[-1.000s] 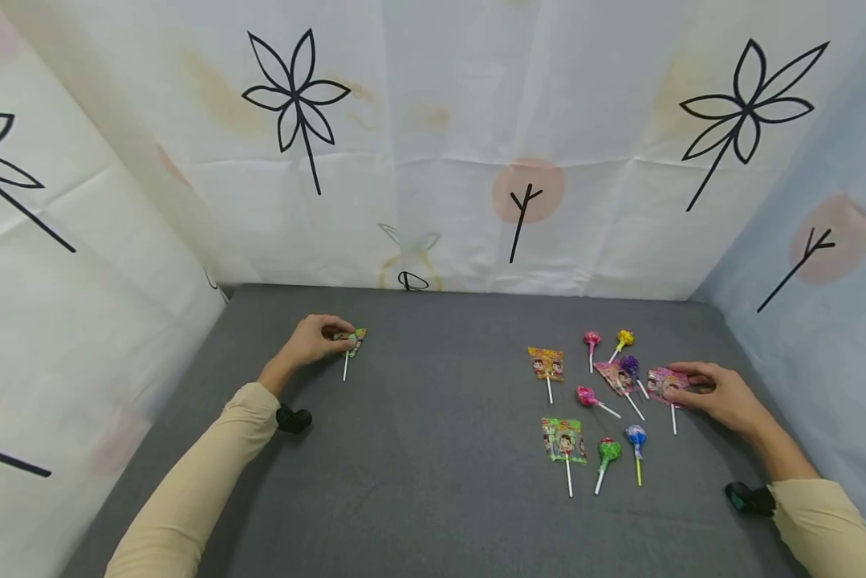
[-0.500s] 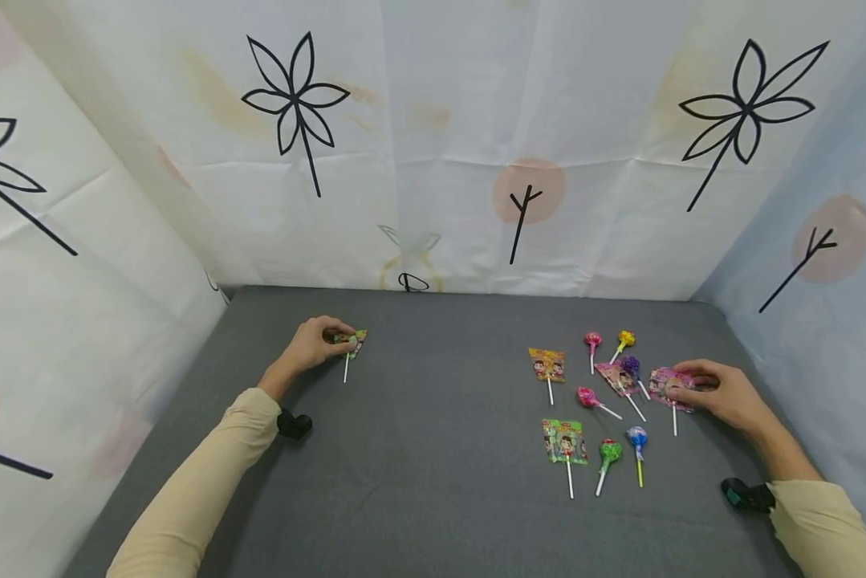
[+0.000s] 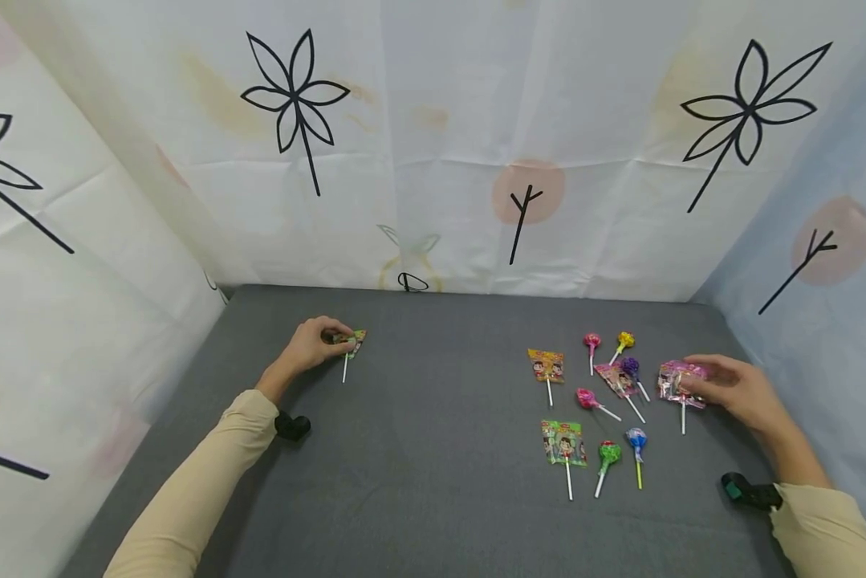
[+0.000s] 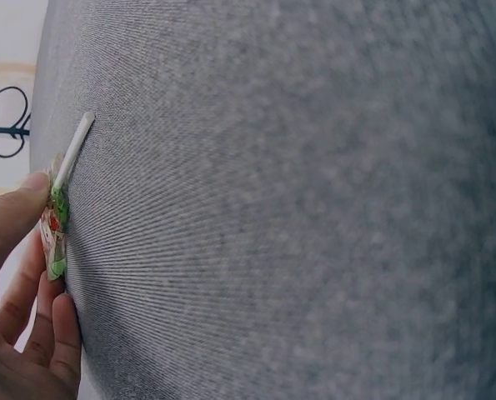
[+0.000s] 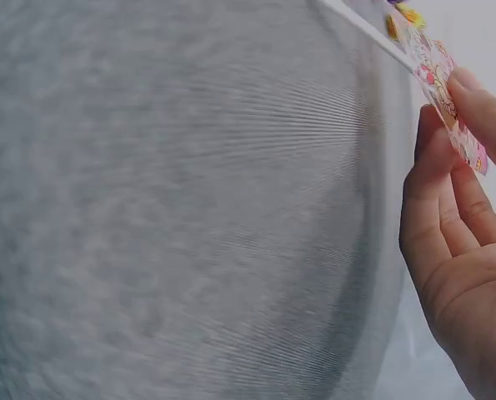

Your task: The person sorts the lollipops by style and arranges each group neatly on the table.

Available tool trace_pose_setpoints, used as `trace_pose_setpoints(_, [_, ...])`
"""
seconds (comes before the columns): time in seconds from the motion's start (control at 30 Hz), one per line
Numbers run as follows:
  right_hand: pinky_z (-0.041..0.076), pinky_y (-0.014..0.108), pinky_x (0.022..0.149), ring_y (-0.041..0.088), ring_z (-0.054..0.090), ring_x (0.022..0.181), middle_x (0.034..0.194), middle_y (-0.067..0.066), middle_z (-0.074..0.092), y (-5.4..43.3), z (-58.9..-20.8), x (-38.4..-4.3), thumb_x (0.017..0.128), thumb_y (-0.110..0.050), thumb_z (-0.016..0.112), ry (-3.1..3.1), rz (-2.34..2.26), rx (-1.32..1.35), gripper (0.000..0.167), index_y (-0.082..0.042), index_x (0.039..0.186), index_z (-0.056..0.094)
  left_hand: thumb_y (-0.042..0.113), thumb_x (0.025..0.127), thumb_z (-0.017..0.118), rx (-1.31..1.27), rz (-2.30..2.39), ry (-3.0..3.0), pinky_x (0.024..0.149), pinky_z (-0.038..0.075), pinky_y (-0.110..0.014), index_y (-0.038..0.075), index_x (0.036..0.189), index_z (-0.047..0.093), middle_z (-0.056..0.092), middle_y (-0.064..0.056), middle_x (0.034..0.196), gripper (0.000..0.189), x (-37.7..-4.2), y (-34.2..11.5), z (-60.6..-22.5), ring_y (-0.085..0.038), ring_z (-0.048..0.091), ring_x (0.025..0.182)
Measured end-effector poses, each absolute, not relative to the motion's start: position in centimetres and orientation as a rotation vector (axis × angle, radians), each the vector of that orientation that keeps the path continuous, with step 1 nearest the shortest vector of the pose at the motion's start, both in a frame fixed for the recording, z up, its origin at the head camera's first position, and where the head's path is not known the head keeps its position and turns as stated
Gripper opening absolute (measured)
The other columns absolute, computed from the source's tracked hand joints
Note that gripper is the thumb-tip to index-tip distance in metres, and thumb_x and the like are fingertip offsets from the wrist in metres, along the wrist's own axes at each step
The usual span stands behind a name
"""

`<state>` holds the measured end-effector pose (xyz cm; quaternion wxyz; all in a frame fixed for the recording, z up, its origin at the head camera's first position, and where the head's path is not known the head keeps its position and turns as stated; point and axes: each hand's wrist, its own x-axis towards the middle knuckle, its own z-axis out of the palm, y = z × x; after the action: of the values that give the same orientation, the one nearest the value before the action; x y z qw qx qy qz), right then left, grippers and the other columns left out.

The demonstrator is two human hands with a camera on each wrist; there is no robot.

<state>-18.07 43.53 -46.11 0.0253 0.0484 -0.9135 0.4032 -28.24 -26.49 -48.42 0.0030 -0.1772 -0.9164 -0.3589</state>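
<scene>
At the far left of the table, my left hand [image 3: 311,343] pinches a lollipop in a green wrapper [image 3: 357,342], its white stick pointing toward me. In the left wrist view the thumb presses on this green-wrapped lollipop [image 4: 57,225], close over the cloth. On the right, my right hand [image 3: 736,389] pinches a lollipop in a flat pink wrapper [image 3: 674,380] between thumb and fingers. The right wrist view has the pink wrapper [image 5: 438,83] lifted off the cloth, white stick [image 5: 368,29] outward. Left of it lie another pink-wrapped lollipop [image 3: 615,377] and a purple lollipop [image 3: 631,366].
Other lollipops lie on the grey tablecloth [image 3: 433,449]: orange-wrapped [image 3: 546,365], green-wrapped [image 3: 564,442], green ball [image 3: 609,453], blue [image 3: 636,438], yellow [image 3: 625,340] and two pink ones, the nearer pink one [image 3: 587,397] tilted. White patterned curtains [image 3: 447,120] stand behind and at both sides.
My right hand has moved slightly right with the pink-wrapped lollipop, raising it and drawing it away from the purple one. The left hand stays in place with the green-wrapped lollipop.
</scene>
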Motion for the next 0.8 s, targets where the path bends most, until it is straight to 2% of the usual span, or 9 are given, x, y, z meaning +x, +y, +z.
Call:
trace_pose_setpoints(0.07, [0.050, 0.025, 0.063, 0.001, 0.057, 0.085, 0.109, -0.018, 0.059, 43.7, -45.8, -17.9, 0.096, -0.014, 0.074, -2.787, 1.309, 0.154, 0.038, 0.000, 0.129, 0.063, 0.012, 0.090, 0.081, -0.565, -1.130, -2.865, 0.079, 0.052, -0.051, 0.004, 0.109, 0.078, 0.064, -0.016, 0.111, 0.021, -28.2, -26.6, -48.4, -0.033, 0.063, 0.095])
trace_pose_setpoints(0.17, [0.053, 0.021, 0.064, -0.001, 0.061, 0.085, 0.106, -0.023, 0.062, 43.7, -45.2, -17.8, 0.097, -0.008, 0.072, -2.701, 1.438, 0.162, 0.034, -0.006, 0.129, 0.065, 0.012, 0.090, 0.080, -0.578, -1.137, -2.864, 0.082, 0.051, -0.051, 0.003, 0.110, 0.077, 0.064, -0.017, 0.112, 0.022, -28.0, -26.6, -48.4, -0.034, 0.062, 0.098])
trace_pose_setpoints(0.3, [0.054, 0.019, 0.065, 0.000, 0.066, 0.083, 0.101, -0.017, 0.070, 43.0, -44.3, -17.8, 0.095, 0.000, 0.071, -2.593, 1.562, 0.159, 0.034, -0.007, 0.129, 0.065, 0.011, 0.091, 0.080, -0.580, -1.152, -2.865, 0.084, 0.051, -0.052, 0.002, 0.111, 0.076, 0.063, -0.017, 0.114, 0.023, -28.1, -26.6, -48.4, -0.036, 0.062, 0.101])
trace_pose_setpoints(0.6, [0.056, 0.023, 0.064, 0.004, 0.066, 0.079, 0.102, -0.014, 0.067, 39.4, -42.6, -17.9, 0.097, -0.005, 0.070, -2.522, 1.571, 0.137, 0.033, -0.007, 0.129, 0.064, 0.011, 0.091, 0.079, -0.582, -1.180, -2.861, 0.084, 0.051, -0.053, 0.001, 0.113, 0.075, 0.064, -0.018, 0.115, 0.025, -28.2, -26.4, -48.4, -0.036, 0.063, 0.101])
trace_pose_setpoints(0.8, [0.058, 0.029, 0.064, 0.009, 0.066, 0.080, 0.105, -0.005, 0.065, 35.9, -42.1, -18.0, 0.100, -0.006, 0.067, -2.517, 1.597, 0.216, 0.032, 0.001, 0.131, 0.061, 0.012, 0.091, 0.080, -0.568, -1.175, -2.869, 0.082, 0.051, -0.052, 0.002, 0.113, 0.075, 0.064, -0.018, 0.115, 0.025, -28.1, -26.5, -48.3, -0.035, 0.063, 0.098])
